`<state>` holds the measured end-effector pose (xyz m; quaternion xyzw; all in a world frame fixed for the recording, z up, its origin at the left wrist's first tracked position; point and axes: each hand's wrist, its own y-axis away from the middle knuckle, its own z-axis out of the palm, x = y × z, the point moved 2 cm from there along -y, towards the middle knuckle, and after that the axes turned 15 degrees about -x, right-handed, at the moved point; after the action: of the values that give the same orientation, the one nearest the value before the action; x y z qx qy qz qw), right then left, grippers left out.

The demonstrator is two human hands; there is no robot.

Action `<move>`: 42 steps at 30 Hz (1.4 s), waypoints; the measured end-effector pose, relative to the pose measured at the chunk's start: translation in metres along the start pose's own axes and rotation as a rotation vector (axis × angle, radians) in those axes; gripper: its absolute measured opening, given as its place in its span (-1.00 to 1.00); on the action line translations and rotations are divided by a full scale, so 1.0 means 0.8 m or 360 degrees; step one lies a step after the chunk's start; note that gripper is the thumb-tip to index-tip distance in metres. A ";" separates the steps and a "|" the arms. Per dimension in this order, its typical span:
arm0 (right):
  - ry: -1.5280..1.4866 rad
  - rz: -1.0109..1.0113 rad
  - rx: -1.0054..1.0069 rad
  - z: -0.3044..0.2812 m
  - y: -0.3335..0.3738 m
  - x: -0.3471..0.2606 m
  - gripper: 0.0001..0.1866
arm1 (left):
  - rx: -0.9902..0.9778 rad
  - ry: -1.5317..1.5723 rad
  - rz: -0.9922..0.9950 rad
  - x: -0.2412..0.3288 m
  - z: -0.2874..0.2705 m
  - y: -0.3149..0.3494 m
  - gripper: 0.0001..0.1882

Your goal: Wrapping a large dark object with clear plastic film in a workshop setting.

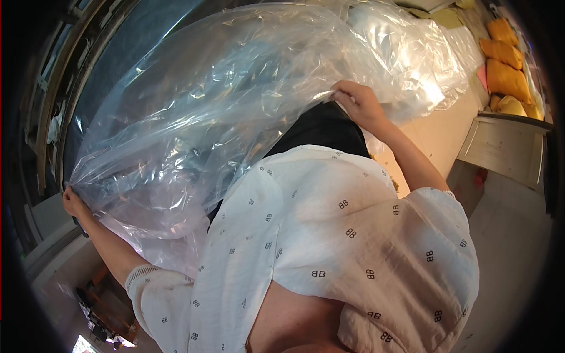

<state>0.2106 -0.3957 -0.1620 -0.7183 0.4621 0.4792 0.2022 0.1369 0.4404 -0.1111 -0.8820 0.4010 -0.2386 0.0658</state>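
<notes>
**Clear plastic sheeting (235, 70), thin and limp, held along its near edge**

At the far left, beside a brown frame (82, 67), the left hand (73, 203) is pinched together on a gathered corner of the sheeting, and folds fan out from the fingers. That bunched point looks like a sound place to hold: several thicknesses should resist slipping and tearing better than one.

From there the near edge runs up and across to the right, in front of the person's white patterned shirt (353, 217) and black lower garment (318, 126). The middle is loose, creased and shiny. It should weigh little for its size, billow easily, cling to itself and slide on smooth things; hard pulling or a fingernail could stretch or split it.

The right hand (359, 106) has thumb and fingers closed on the same near edge, just beyond the black garment. A broader fold between thumb and fingers would probably hold more surely.

Farther right, a bright crumpled mass of the sheeting lies on a pale tan surface (438, 138), toward its right edge. Past that edge are stacked orange bags (509, 82) and a pale cabinet (506, 147).
</notes>
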 end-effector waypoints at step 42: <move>0.1471 -0.0786 0.0371 -0.235 -0.355 -0.069 -0.70 | 0.0049 -0.0512 -0.0302 -0.113 -0.056 0.065 -0.63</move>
<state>0.5425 -0.3684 -0.0710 -0.9146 0.3702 -0.0034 0.1627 0.0293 0.4757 -0.1207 -0.9415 0.2967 -0.1057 0.1197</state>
